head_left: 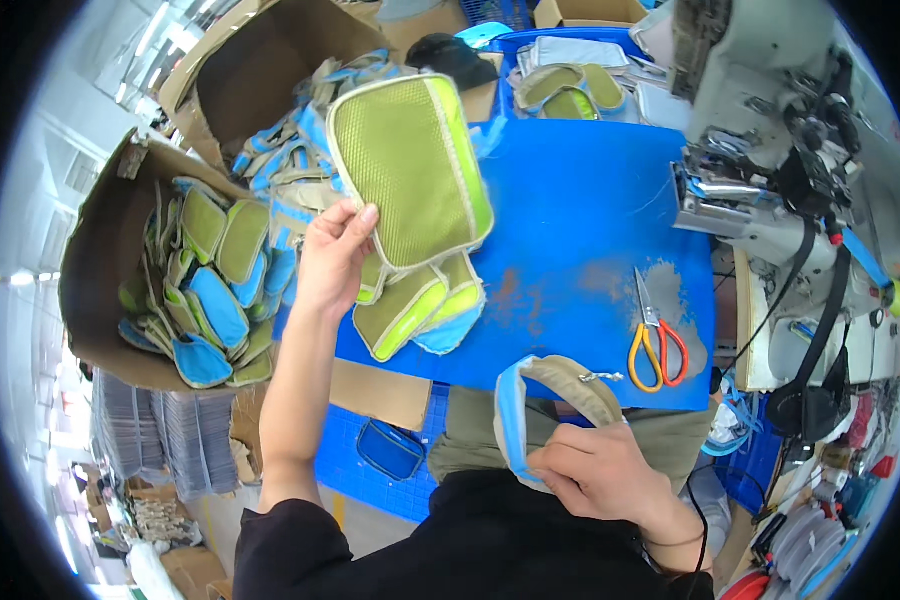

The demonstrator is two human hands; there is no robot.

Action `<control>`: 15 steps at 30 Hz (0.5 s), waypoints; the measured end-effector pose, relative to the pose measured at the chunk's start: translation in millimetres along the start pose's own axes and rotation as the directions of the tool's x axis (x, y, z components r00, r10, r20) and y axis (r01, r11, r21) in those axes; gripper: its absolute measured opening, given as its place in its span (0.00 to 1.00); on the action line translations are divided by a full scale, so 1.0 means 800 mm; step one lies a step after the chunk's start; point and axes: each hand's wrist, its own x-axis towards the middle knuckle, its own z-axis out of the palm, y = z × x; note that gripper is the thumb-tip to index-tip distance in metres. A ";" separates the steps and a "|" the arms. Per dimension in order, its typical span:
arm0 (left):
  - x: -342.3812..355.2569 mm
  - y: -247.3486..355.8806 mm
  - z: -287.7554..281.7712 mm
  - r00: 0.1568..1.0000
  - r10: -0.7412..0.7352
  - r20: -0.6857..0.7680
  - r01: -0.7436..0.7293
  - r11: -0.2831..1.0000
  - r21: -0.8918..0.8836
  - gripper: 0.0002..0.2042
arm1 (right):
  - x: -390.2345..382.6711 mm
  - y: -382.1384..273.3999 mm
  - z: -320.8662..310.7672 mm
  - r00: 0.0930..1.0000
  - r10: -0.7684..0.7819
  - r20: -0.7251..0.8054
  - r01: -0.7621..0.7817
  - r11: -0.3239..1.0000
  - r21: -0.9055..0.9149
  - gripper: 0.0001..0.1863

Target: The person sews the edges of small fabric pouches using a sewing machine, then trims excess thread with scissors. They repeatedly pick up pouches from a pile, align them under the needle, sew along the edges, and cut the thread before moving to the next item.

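Note:
My left hand pinches the lower left edge of a rounded rectangular green mesh panel with pale edging and a bright green side. The panel is held up over the blue table. Below it lie several similar green and blue panels, partly overlapping. Close to my lap, my right hand is closed on a curved blue and khaki fabric strip. This strip bends into a loop, and a small metal zipper pull hangs at its upper right. Red-and-yellow-handled scissors rest on the table's right side.
A cardboard box of green and blue panels stands at the left. Blue and khaki strips heap behind my left hand. A sewing machine stands over the right side. A blue bin of pouch pieces sits at the back.

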 end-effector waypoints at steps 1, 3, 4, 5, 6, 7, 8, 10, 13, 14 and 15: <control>-0.005 -0.004 0.001 1.000 -0.008 0.029 0.009 1.000 -0.029 0.04 | -0.001 -0.001 0.000 1.000 -0.001 0.004 0.001 1.000 -0.006 0.10; -0.012 -0.008 0.008 0.997 -0.032 0.065 0.033 0.999 -0.014 0.05 | -0.004 -0.003 -0.003 1.000 0.001 0.021 0.000 1.000 -0.019 0.10; -0.015 -0.011 0.012 0.995 -0.033 0.094 0.035 0.999 -0.020 0.05 | -0.006 -0.005 -0.004 1.000 0.004 0.031 -0.003 1.000 -0.031 0.10; -0.018 -0.013 0.015 0.992 -0.034 0.120 0.037 0.999 -0.026 0.05 | -0.006 -0.006 -0.007 0.999 0.006 0.041 -0.004 0.999 -0.041 0.10; -0.023 -0.013 0.022 0.990 -0.043 0.134 0.038 0.998 0.045 0.06 | -0.006 -0.007 -0.009 0.998 0.008 0.058 -0.005 0.999 -0.053 0.09; -0.029 -0.009 0.033 0.987 -0.057 0.152 0.040 0.993 0.114 0.06 | -0.006 -0.007 -0.010 0.999 -0.003 0.045 0.005 0.998 -0.064 0.09; -0.034 -0.004 0.043 0.983 -0.072 0.167 0.041 0.982 0.183 0.06 | -0.005 -0.006 -0.011 0.999 -0.014 0.032 0.016 0.997 -0.074 0.09; -0.037 0.003 0.059 0.945 -0.049 0.322 -0.072 0.932 0.354 0.07 | -0.004 -0.008 -0.019 1.000 -0.006 0.029 0.010 0.991 -0.131 0.10; -0.043 0.018 0.084 0.856 -0.069 0.513 -0.229 0.838 0.495 0.07 | 0.007 -0.011 -0.039 1.000 0.000 0.018 0.004 0.970 -0.243 0.09; -0.049 0.022 0.095 0.831 -0.102 0.547 -0.232 0.830 0.507 0.07 | 0.013 -0.010 -0.043 1.000 -0.021 -0.022 0.014 0.959 -0.283 0.09; -0.053 0.026 0.103 0.806 -0.129 0.578 -0.241 0.820 0.519 0.07 | 0.021 -0.010 -0.047 0.997 -0.050 -0.060 0.027 0.945 -0.326 0.08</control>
